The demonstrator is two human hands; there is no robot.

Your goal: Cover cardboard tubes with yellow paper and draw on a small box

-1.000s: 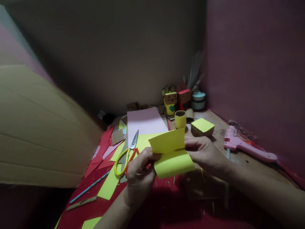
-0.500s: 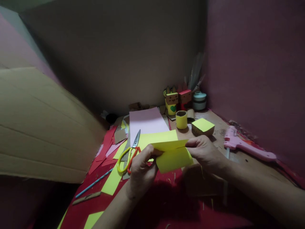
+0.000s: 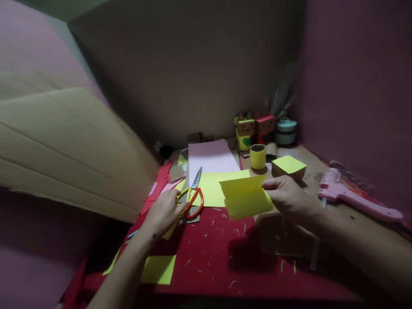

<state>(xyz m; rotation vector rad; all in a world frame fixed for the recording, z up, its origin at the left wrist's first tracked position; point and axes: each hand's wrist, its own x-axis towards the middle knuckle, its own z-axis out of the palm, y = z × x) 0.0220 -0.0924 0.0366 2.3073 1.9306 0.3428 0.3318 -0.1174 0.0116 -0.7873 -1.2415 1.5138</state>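
Head view: the red tablecloth spreads toward six o'clock. From the folded yellow paper, the pale pink sheet lies at eleven o'clock, the pink glue gun at three. The right hand pinches that paper, fingers closed. At nine, the half-curled left hand touches the yellow handle of the scissors; I cannot tell whether it grips.

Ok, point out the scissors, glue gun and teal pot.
Scissors (image 3: 200, 207): head view, on the red handle loop.
Glue gun (image 3: 363, 201): head view, on the pink body.
Teal pot (image 3: 286, 137): head view, on its side below the dark band.
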